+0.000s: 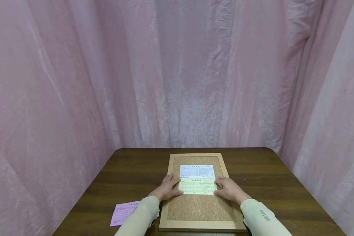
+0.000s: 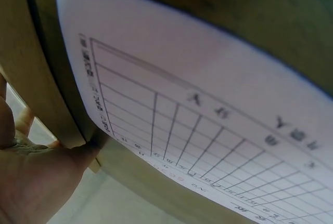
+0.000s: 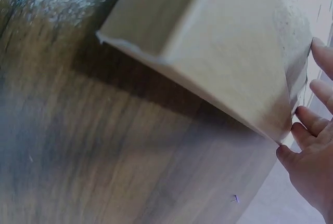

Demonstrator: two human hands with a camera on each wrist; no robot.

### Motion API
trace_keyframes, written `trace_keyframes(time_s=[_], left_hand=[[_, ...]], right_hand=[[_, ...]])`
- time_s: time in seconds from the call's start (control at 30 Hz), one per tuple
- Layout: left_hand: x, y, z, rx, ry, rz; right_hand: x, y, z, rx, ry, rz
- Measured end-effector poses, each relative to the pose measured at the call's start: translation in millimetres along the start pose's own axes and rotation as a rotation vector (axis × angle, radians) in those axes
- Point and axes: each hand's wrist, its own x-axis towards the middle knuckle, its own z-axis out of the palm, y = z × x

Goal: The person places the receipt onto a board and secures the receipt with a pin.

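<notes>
On one corkboard (image 1: pixel 201 208), two slips (image 1: pixel 197 186), left hand (image 1: pixel 167 189), right hand (image 1: pixel 228 189), each grip loosely spread

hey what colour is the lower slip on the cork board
The lower slip is pale green, clearest in the head view.

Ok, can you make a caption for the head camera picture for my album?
Left hand and right hand flank a green slip on a framed corkboard, just below a whiter slip.
</notes>
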Motion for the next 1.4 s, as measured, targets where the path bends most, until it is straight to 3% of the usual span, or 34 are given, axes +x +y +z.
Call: trace_keyframes(time_s=[0.4,0.9,1.4], left_hand=[[0.0,2.0,-2.1,0.004,0.004,0.024],[1.2,-5.5,-0.7,0.009,0.003,0.000],[1.9,-1.9,1.2,0.002,0.006,0.019]], right_hand=[[2.3,11.3,-24.2,0.187,0.112,0.107],[-4.3,35.7,-67.9,0.203,0.211,0.121],[-17.6,62.8,-83.8,0.171,0.221,0.111]])
